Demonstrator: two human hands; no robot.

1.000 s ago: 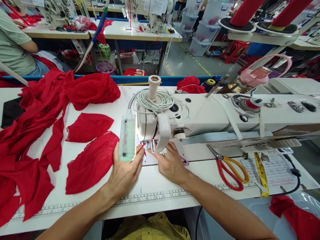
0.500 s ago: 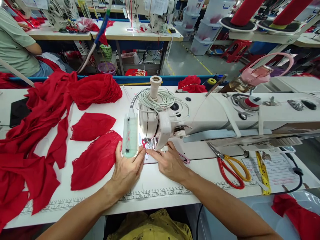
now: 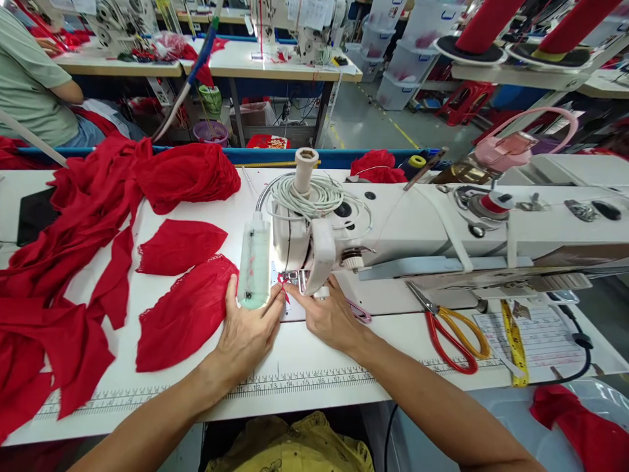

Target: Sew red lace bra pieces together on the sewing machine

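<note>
In the head view a narrow red fabric strip (image 3: 283, 279) lies under the presser foot of a white sewing machine (image 3: 323, 252). My left hand (image 3: 250, 331) rests on the machine bed with thumb spread and fingers stretched out, their tips beside the strip. From the right, my right hand (image 3: 331, 318) reaches in; its index fingertip touches the strip close to the foot, and its other fingers are partly hidden by the machine head. A pale green lamp-like block (image 3: 254, 265) hangs above my left fingers. Two red cut fabric pieces (image 3: 189, 318) lie left of that hand.
Long red fabric (image 3: 73, 262) and a folded red bundle (image 3: 189, 178) cover the table's left. Scissors (image 3: 449, 328), a yellow tape measure (image 3: 514, 341) and a written sheet (image 3: 550, 337) lie at right. Below is a bluish bin (image 3: 501, 419). A co-worker (image 3: 34, 92) sits at far left.
My right index finger has slid slightly forward and left toward the presser foot. My left hand stays nearly in place; the view has shifted a little.
</note>
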